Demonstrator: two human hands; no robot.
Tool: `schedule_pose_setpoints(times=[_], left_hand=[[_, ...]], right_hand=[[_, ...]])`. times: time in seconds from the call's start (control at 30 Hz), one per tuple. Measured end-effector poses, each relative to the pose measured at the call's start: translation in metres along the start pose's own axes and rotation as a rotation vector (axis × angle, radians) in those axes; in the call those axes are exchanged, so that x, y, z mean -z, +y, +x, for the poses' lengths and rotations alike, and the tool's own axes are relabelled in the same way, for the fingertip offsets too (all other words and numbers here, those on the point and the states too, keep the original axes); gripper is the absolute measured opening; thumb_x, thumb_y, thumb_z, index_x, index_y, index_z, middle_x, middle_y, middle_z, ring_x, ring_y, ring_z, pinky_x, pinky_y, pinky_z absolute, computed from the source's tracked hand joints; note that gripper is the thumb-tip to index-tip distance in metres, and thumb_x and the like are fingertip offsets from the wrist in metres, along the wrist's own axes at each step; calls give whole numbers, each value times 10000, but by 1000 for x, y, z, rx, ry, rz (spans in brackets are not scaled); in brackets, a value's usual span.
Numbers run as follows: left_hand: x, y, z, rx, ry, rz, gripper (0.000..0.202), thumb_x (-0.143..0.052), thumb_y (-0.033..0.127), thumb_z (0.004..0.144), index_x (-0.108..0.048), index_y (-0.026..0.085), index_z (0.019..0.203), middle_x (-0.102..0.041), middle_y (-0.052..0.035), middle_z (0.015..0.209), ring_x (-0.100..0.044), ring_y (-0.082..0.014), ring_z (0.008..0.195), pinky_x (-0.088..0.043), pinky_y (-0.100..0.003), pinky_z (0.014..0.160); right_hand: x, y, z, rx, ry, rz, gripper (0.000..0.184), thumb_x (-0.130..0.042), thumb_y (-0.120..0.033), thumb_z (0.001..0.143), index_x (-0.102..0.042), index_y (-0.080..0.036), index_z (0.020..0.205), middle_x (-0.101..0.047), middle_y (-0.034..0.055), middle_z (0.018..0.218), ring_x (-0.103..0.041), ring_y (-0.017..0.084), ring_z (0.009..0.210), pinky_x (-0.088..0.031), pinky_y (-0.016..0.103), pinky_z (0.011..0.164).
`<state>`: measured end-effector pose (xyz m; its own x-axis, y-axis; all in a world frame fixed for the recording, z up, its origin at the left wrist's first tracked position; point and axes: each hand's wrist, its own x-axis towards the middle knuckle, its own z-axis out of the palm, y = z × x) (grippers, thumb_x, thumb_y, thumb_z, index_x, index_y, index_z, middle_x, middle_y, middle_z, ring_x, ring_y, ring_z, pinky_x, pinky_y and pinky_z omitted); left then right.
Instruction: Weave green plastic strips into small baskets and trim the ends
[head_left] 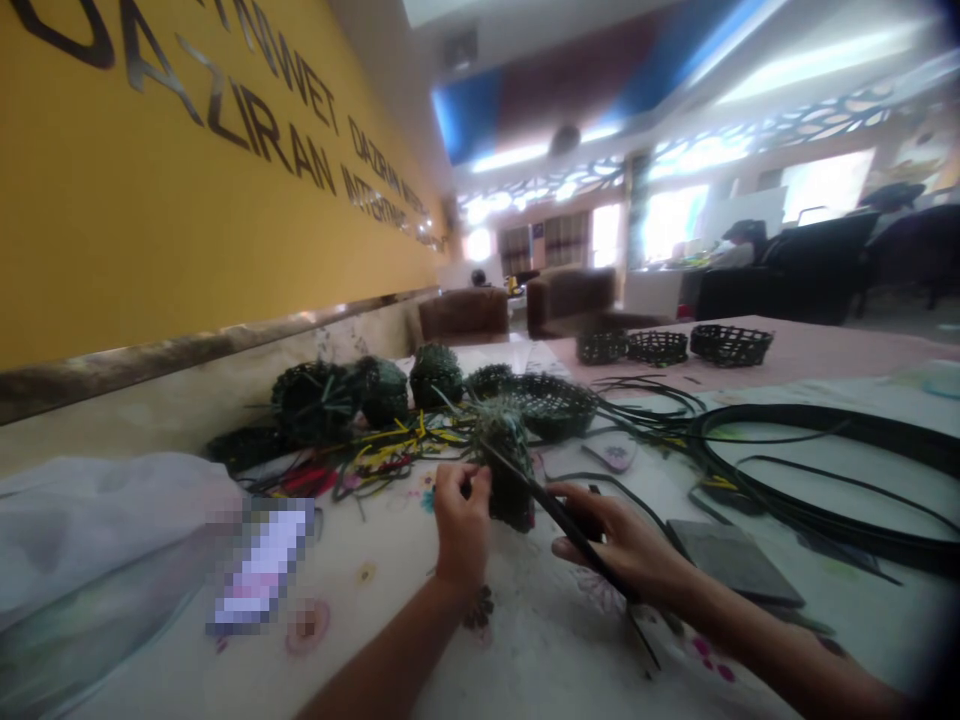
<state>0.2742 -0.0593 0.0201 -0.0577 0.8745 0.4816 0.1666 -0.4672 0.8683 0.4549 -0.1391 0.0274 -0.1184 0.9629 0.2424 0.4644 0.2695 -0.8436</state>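
Note:
My left hand (461, 522) is closed around the side of a small dark green woven basket (510, 470) that stands half-woven on the table in front of me, with loose strip ends sticking up from its top. My right hand (619, 545) is closed on a long dark strip (559, 520) that runs from the basket down past my wrist. The two hands are a short way apart, with the basket between them.
Several finished dark woven baskets (390, 385) lie behind, with yellow and red strips (390, 450). Three more baskets (675, 346) sit on the pink table beyond. Coiled dark strips (810, 470) and a grey flat pad (731, 560) lie right; a white bag (97, 520) lies left.

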Motion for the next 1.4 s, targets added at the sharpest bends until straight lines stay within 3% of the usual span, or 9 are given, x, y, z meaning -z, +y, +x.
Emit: schedule_pose_setpoints(times=[0.17,0.4,0.63,0.83,1.07,1.4], left_hand=[[1,2,-1,-95,-8,24,130,-615,269,867,-634,195,761,-558,-34,835,-531,-197,816,-401,-305,770],[1,1,1,-128,-26,56,144,-582,265,881,-625,181,771,-539,-33,848,-519,-198,835,-395,-318,794],[2,1,2,-164,-33,107,151,-586,288,883,-623,188,776,-541,-30,848,-518,-203,836,-399,-333,801],[2,0,0,-213,-59,141,144,-583,284,885,-630,184,794,-537,-35,852,-514,-200,824,-406,-323,763],[2,1,-1,-192,-74,124,143,-592,292,881,-638,182,801,-535,-37,852,-520,-202,831,-413,-321,763],[1,0,-2,-188,-62,103,127,-565,257,894,-624,189,806,-545,-38,869,-519,-206,857,-404,-341,816]], right_hand=[[3,0,-1,52,-11,-74,528,-699,-480,779,-601,-161,1189,-602,5,788,-508,148,678,-376,238,598],[5,-10,-2,79,8,-201,513,-718,-476,763,-629,-144,1143,-596,8,763,-486,138,644,-356,236,593],[7,-7,-1,64,-13,-121,467,-756,-466,724,-639,-150,1048,-510,-32,683,-438,122,613,-319,219,556],[12,2,-1,66,-52,-64,480,-756,-463,742,-642,-168,1103,-547,-23,742,-473,128,667,-348,216,584],[11,0,-1,121,-1,-182,533,-769,-492,737,-647,-157,1134,-549,-30,696,-452,116,613,-326,217,563],[11,5,-2,204,56,-388,593,-741,-510,783,-603,-149,1233,-678,61,894,-564,170,718,-394,260,650]])
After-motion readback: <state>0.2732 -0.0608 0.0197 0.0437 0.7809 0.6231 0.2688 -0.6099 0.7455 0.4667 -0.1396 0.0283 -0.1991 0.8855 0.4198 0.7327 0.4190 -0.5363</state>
